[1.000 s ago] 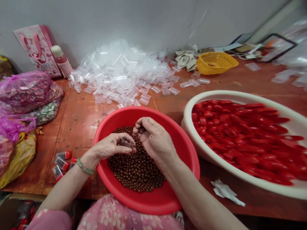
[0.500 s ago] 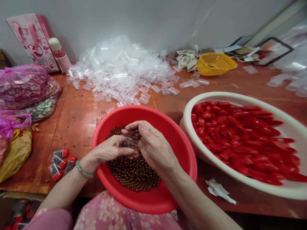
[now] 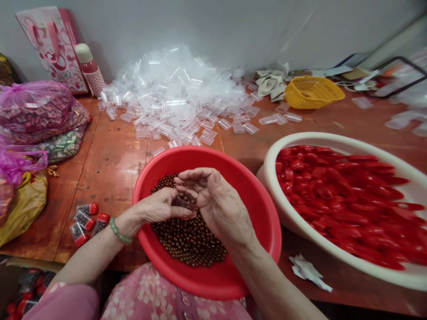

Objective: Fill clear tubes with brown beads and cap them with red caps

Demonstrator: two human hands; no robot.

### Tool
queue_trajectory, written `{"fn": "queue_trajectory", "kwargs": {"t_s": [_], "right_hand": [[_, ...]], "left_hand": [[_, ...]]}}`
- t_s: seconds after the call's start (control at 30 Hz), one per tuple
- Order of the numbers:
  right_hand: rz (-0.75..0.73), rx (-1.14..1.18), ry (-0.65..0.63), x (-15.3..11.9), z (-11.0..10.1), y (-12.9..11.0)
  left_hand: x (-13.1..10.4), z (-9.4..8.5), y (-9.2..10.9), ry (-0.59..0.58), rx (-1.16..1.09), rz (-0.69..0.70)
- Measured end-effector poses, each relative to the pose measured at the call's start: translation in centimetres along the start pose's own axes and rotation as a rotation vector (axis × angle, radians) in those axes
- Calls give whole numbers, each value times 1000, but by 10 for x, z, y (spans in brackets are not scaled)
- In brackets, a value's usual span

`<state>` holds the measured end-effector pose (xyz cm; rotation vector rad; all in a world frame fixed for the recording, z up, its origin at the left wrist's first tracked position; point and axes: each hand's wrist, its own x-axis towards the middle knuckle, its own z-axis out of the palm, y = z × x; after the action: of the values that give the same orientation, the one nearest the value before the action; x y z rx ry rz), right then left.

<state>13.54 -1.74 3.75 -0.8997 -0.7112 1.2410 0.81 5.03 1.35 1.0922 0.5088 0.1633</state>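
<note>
My left hand (image 3: 155,206), with a green bead bracelet at the wrist, pinches a small clear plastic container (image 3: 185,202) over the red basin (image 3: 248,191). Cupped close against the container's right side is my right hand (image 3: 223,206), its fingers stretched and apart from the thumb. No ball shows clearly in that palm; its inner side is partly hidden. Beneath both hands, shiny brown balls (image 3: 191,242) cover the basin's bottom. Left of the basin lie several filled clear containers with red caps (image 3: 102,217).
A white basin (image 3: 271,166) of red caps (image 3: 336,191) stands at right. Behind are a heap of clear containers (image 3: 173,95) and a yellow basket (image 3: 312,95). Bags of small packets (image 3: 36,113) lie at left, near a bottle (image 3: 90,69). Crumpled paper (image 3: 308,272) lies at the front.
The view has shifted, so the scene sits slightly further right. Brown balls seen at my right fingers earlier no longer show there; its thumb and fingers have spread. My left hand keeps the clear container.
</note>
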Motion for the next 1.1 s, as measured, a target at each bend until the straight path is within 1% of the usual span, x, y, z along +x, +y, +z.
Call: {"fn": "queue_trajectory", "kwargs": {"t_s": [0.1, 0.2, 0.27, 0.33, 0.4, 0.43, 0.53, 0.6, 0.67, 0.77, 0.93, 1.03, 1.1], "right_hand": [[-76, -22, 23, -2, -2, -2], [-133, -23, 105, -3, -6, -4], [-130, -42, 169, -3, -10, -5], [-113, -77, 225, -3, -13, -4], [-101, -116, 260, -4, -17, -3], [-102, -136, 265, -4, -18, -2], [-90, -211, 208, -4, -24, 1], [-75, -259, 137, -3, -28, 3], [-68, -302, 94, -3, -30, 4], [-55, -360, 85, -2, -30, 2], [-40, -464, 81, 0, -27, -3], [-41, -521, 41, 1, -26, -6], [-53, -563, -18, 1, -28, -7]], "left_hand": [[-2, 0, 2, 59, -12, 60], [-7, 1, 4, 82, 39, 97], [-9, 2, 6, 76, 92, 95], [-9, 2, 6, 126, 102, 87], [-9, 1, 6, 190, 64, 66], [-9, 0, 6, 195, 40, 49], [-7, -2, 6, 155, 62, 13], [-6, -4, 6, 167, 123, 16], [-4, -7, 7, 190, 120, 15], [-1, -10, 8, 176, 118, 23], [-1, -12, 10, 96, 155, 63], [-3, -11, 9, 104, 149, 104], [-3, -11, 7, 127, 126, 105]]}}
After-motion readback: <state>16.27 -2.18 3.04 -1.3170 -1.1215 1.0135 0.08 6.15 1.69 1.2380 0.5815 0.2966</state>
